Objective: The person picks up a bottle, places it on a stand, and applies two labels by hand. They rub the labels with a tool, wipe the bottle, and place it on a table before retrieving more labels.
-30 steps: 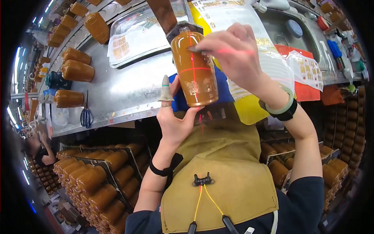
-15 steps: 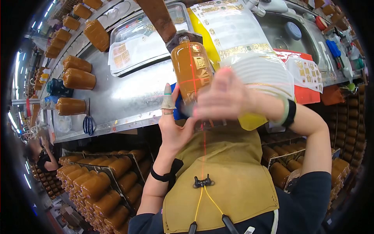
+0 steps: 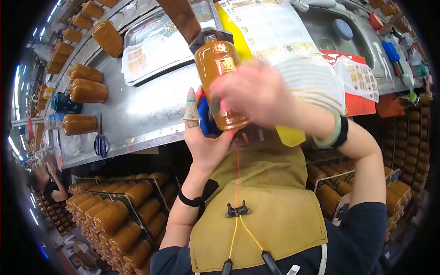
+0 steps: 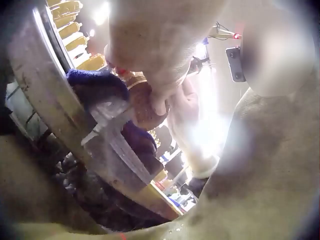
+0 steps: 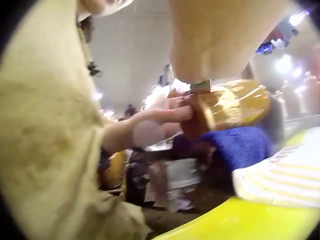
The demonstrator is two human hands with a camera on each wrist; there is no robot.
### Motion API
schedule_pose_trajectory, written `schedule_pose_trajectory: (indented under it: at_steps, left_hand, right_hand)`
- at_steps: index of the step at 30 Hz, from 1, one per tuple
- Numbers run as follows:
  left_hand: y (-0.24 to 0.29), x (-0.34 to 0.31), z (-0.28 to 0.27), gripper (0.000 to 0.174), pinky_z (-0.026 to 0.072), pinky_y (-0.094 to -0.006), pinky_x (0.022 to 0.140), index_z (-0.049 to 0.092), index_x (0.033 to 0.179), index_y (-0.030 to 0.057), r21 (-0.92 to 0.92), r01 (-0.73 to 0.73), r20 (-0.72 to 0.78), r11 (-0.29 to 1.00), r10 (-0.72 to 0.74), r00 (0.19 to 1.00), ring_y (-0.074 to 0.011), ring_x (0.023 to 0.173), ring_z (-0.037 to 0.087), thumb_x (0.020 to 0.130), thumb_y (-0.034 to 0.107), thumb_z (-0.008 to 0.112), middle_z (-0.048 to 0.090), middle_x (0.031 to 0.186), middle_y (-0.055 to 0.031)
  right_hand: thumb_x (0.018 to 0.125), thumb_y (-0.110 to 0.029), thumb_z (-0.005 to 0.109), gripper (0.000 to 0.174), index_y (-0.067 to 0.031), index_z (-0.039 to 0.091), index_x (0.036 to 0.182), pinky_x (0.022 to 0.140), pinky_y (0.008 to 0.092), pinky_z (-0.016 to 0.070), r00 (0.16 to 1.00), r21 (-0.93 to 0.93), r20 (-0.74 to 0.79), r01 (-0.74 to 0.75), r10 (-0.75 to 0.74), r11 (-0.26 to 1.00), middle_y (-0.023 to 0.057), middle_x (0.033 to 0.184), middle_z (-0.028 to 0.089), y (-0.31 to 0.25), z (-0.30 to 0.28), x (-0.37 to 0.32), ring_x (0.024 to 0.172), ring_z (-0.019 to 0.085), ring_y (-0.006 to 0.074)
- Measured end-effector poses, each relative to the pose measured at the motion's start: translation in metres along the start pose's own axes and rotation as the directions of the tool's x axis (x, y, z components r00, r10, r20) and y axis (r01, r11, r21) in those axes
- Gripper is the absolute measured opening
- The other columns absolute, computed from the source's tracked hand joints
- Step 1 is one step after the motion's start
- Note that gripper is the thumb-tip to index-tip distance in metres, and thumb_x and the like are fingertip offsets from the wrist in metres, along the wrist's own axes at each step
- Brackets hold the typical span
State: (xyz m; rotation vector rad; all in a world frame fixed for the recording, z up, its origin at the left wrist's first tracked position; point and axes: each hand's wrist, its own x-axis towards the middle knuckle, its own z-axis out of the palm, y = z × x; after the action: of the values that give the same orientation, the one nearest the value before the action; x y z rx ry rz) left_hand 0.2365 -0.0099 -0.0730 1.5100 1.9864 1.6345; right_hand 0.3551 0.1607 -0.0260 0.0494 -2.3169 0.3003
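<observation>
The brown bottle (image 3: 210, 68) is in the middle of the scene, at the near edge of the bench (image 3: 142, 107), with its neck at the far end, against a dark holder (image 3: 196, 44). A gold label (image 3: 225, 65) shows on it. The left hand (image 3: 201, 144) is at the near end: thumb and covered finger are spread, and straight fingers touch the bottle's base. The right hand (image 3: 261, 94), blurred, is over the bottle's near part and appears to pinch a dark piece (image 3: 214, 106). A blue cloth (image 5: 242, 145) is under the bottle. On the left are a tray (image 3: 158, 73), farther, and scissors (image 3: 101, 145), nearer; on the far right, a sink (image 3: 321, 32).
</observation>
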Motion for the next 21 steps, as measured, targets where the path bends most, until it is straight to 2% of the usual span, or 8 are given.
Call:
schedule_pose_trajectory:
  at_steps: [4, 7, 9, 11, 13, 17, 20, 21]
  left_hand:
    - [-0.007, -0.004, -0.007, 0.100, 0.0470, -0.0408, 0.110, 0.033, 0.156, -0.0070, 0.000, 0.052, 0.063, 0.999, -0.052, 0.997, -0.0321, 0.132, 0.058, 0.074, 0.007, 0.089, 0.054, 0.149, -0.0231]
    - [-0.013, -0.002, -0.013, 0.098, 0.0451, -0.0435, 0.111, 0.036, 0.154, -0.0080, 0.091, 0.173, 0.202, 0.981, -0.188, 0.961, -0.0350, 0.133, 0.057, 0.073, 0.007, 0.089, 0.053, 0.150, -0.0239]
    - [-0.008, 0.002, -0.010, 0.098, 0.0441, -0.0443, 0.111, 0.040, 0.152, -0.0065, 0.124, 0.140, 0.197, 0.982, -0.163, 0.967, -0.0368, 0.132, 0.055, 0.071, 0.008, 0.091, 0.056, 0.145, -0.0242]
    - [0.010, 0.010, -0.002, 0.098, 0.0450, -0.0436, 0.110, 0.042, 0.151, -0.0052, 0.172, -0.034, 0.019, 0.984, 0.031, 0.999, -0.0365, 0.132, 0.055, 0.069, 0.009, 0.092, 0.059, 0.139, -0.0226]
    - [0.011, 0.011, -0.001, 0.099, 0.0457, -0.0432, 0.109, 0.043, 0.151, -0.0037, 0.139, -0.032, 0.016, 0.990, 0.031, 0.999, -0.0364, 0.128, 0.057, 0.067, 0.009, 0.093, 0.060, 0.134, -0.0205]
    - [-0.003, 0.005, -0.005, 0.096, 0.0427, -0.0441, 0.111, 0.043, 0.152, -0.0027, 0.158, -0.001, 0.036, 0.987, -0.004, 0.999, -0.0367, 0.126, 0.060, 0.070, 0.010, 0.091, 0.059, 0.141, -0.0217]
    - [-0.008, 0.002, -0.008, 0.094, 0.0355, -0.0477, 0.116, 0.042, 0.151, -0.0053, 0.161, 0.031, 0.088, 0.987, -0.045, 0.995, -0.0363, 0.127, 0.059, 0.072, 0.012, 0.090, 0.062, 0.140, -0.0205]
    - [-0.010, 0.002, -0.008, 0.094, 0.0355, -0.0477, 0.116, 0.042, 0.151, -0.0053, 0.161, 0.027, 0.087, 0.987, -0.042, 0.995, -0.0363, 0.127, 0.059, 0.072, 0.012, 0.090, 0.062, 0.140, -0.0205]
  right_hand:
    - [0.082, -0.015, 0.070, 0.019, -0.0157, 0.073, 0.101, 0.081, 0.0329, 0.0473, 0.995, -0.170, -0.093, -0.050, 0.034, 0.984, -0.0011, 0.099, 0.073, 0.029, -0.011, 0.003, 0.083, 0.061, 0.0160]
    - [0.082, -0.012, 0.069, 0.017, -0.0179, 0.074, 0.098, 0.078, 0.0331, 0.0495, 0.970, 0.225, -0.015, 0.242, -0.244, 0.944, -0.0030, 0.100, 0.069, -0.026, -0.009, -0.020, 0.082, 0.060, 0.0202]
    - [0.081, -0.011, 0.074, 0.023, -0.0145, 0.074, 0.103, 0.074, 0.0383, 0.0496, 0.999, 0.158, 0.043, 0.005, -0.012, 0.987, -0.0019, 0.098, 0.070, -0.023, -0.001, -0.019, 0.083, 0.061, 0.0243]
    - [0.077, -0.008, 0.078, 0.025, -0.0127, 0.074, 0.101, 0.074, 0.0381, 0.0474, 0.963, 0.152, -0.158, -0.196, 0.220, 0.969, 0.0010, 0.095, 0.072, 0.013, 0.006, -0.009, 0.081, 0.061, 0.0244]
    - [0.078, -0.006, 0.076, 0.022, -0.0136, 0.074, 0.098, 0.075, 0.0335, 0.0455, 0.962, -0.159, -0.236, -0.179, 0.138, 0.971, 0.0016, 0.097, 0.074, 0.032, -0.010, -0.005, 0.083, 0.062, 0.0222]
    - [0.082, -0.016, 0.069, 0.021, -0.0190, 0.071, 0.103, 0.077, 0.0339, 0.0466, 0.993, 0.268, -0.007, 0.117, -0.119, 0.956, -0.0042, 0.097, 0.069, -0.026, -0.009, -0.024, 0.082, 0.062, 0.0191]
    - [0.084, -0.010, 0.072, 0.017, -0.0148, 0.072, 0.100, 0.080, 0.0373, 0.0478, 0.960, 0.185, -0.152, -0.205, 0.235, 0.961, -0.0002, 0.093, 0.073, 0.003, 0.003, -0.013, 0.077, 0.064, 0.0227]
    - [0.084, -0.009, 0.070, 0.014, -0.0147, 0.073, 0.097, 0.080, 0.0358, 0.0480, 0.948, 0.051, -0.227, -0.216, 0.222, 0.975, -0.0001, 0.097, 0.075, 0.022, -0.003, -0.014, 0.080, 0.065, 0.0206]
